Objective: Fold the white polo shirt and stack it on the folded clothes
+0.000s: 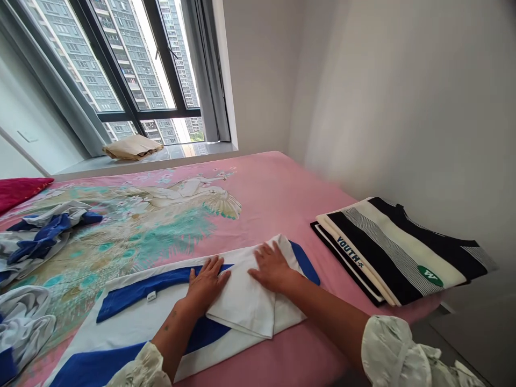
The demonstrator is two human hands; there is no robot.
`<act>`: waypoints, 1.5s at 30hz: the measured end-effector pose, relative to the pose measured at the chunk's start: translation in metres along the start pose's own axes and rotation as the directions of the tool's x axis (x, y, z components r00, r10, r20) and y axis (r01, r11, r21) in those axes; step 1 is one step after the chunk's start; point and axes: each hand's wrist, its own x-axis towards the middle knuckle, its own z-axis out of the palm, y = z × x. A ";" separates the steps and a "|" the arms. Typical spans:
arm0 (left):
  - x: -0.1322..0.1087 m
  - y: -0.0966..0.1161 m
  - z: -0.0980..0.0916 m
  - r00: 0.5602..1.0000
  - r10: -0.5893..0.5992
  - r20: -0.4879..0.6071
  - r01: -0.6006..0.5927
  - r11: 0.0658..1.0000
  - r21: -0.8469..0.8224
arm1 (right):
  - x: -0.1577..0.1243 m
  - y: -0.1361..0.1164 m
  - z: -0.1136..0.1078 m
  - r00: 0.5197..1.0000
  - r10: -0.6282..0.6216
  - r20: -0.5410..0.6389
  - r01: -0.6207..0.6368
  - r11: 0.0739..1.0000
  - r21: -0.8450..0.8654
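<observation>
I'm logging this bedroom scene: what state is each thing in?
White-and-blue garment: laid flat, partly folded over
Left hand: open, palm down on it
Right hand: open, palm down on it
Clothes stack: folded, layered
Farther left bundle: crumpled
Nearer left bundle: crumpled
Beige cloth: loosely folded
Bedsheet: spread out
Curtains: drawn aside

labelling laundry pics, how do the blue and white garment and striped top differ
The blue-and-white garment is spread wide, partly folded; the striped top is folded compactly. The garment shows blue on white; the striped top, black and cream. The garment lies on the pink sheet; the striped top crowns a stack. Both lie flat.
</observation>
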 end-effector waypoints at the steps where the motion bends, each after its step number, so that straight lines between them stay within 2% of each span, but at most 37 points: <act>1: -0.003 -0.004 0.003 0.998 -0.038 0.040 0.036 0.998 0.046 | -0.003 0.007 0.002 0.991 0.117 0.061 -0.115 0.993 -0.034; 3: -0.008 -0.010 0.007 0.991 -0.090 0.095 0.077 0.988 0.133 | -0.010 0.022 0.000 0.951 0.295 0.092 -0.287 0.953 -0.093; 5: -0.010 -0.014 0.007 0.989 -0.100 0.114 0.080 0.982 0.168 | -0.014 0.029 -0.009 0.942 0.331 0.052 -0.324 0.939 -0.112; 7: -0.009 -0.015 0.005 0.987 -0.102 0.128 0.081 0.984 0.160 | -0.017 0.021 -0.019 0.962 0.268 0.049 -0.263 0.961 -0.086; 9: -0.005 -0.016 0.001 0.984 -0.109 0.138 0.094 0.989 0.112 | -0.022 0.005 -0.025 0.986 0.137 0.091 -0.136 0.991 -0.014; 12: -0.002 -0.018 -0.005 0.989 -0.121 0.089 0.122 0.992 -0.010 | -0.030 -0.011 -0.023 0.994 -0.011 0.107 0.004 0.998 0.067; 15: -0.001 -0.014 -0.010 1.000 -0.028 0.001 0.028 0.996 -0.080 | -0.035 -0.006 -0.020 0.998 0.057 0.025 -0.058 0.997 0.050; 18: 0.004 -0.001 -0.010 0.990 0.141 0.029 -0.139 0.987 -0.080 | -0.034 0.007 -0.023 0.992 0.124 -0.033 -0.123 0.992 0.035; 20: 0.013 0.008 -0.005 0.979 0.182 0.096 -0.175 0.982 -0.072 | -0.034 0.011 -0.026 1.000 0.027 -0.006 -0.027 0.999 0.024; 22: 0.024 0.014 0.004 0.980 0.151 0.131 -0.145 0.988 -0.055 | -0.034 0.010 -0.031 0.996 -0.050 0.076 0.051 0.999 -0.003; 23: 0.028 0.016 0.009 0.984 0.119 0.134 -0.115 0.992 -0.042 | -0.034 0.008 -0.033 0.992 -0.030 0.125 0.034 0.999 -0.027; 25: 0.033 0.016 0.019 0.989 0.054 0.137 -0.053 0.999 -0.010 | -0.035 0.002 -0.036 0.975 0.114 0.192 -0.095 0.990 -0.103; 27: 0.033 0.015 0.026 0.991 0.020 0.132 -0.023 1.000 0.014 | -0.035 -0.004 -0.038 0.954 0.247 0.170 -0.221 0.962 -0.160; 28: 0.031 0.015 0.029 0.991 0.019 0.130 -0.022 1.000 0.021 | -0.034 -0.007 -0.037 0.959 0.253 0.130 -0.232 0.960 -0.160; 30: 0.028 0.014 0.031 0.991 0.024 0.130 -0.028 0.999 0.029 | -0.030 -0.008 -0.032 0.985 0.155 0.071 -0.147 0.983 -0.108; 32: 0.025 0.015 0.030 0.991 0.027 0.129 -0.031 0.999 0.032 | -0.022 -0.003 -0.024 0.994 0.046 0.095 -0.043 0.998 -0.038; 33: 0.025 0.015 0.030 0.991 0.029 0.128 -0.034 0.999 0.031 | -0.018 0.001 -0.020 0.989 0.042 0.142 -0.041 0.999 -0.012; 36: 0.025 0.014 0.031 0.992 0.041 0.118 -0.044 0.999 0.017 | -0.009 0.010 -0.015 0.944 0.217 0.248 -0.220 0.975 -0.017; 38: 0.025 0.013 0.032 0.993 0.051 0.103 -0.051 0.999 0.001 | -0.009 0.002 -0.016 0.948 0.258 0.185 -0.259 0.966 -0.023; 41: 0.028 0.010 0.033 0.994 0.070 0.080 -0.068 0.997 -0.034 | -0.022 -0.030 -0.011 0.995 0.090 0.043 -0.092 0.995 0.027; 43: 0.028 0.007 0.028 0.993 0.096 0.072 -0.091 0.994 -0.067 | -0.037 -0.051 0.000 0.999 -0.043 0.024 0.041 0.996 0.081; 45: 0.024 0.001 0.019 0.992 0.116 0.046 -0.111 0.989 -0.100 | -0.050 -0.063 0.016 0.995 -0.100 0.022 0.096 0.988 0.123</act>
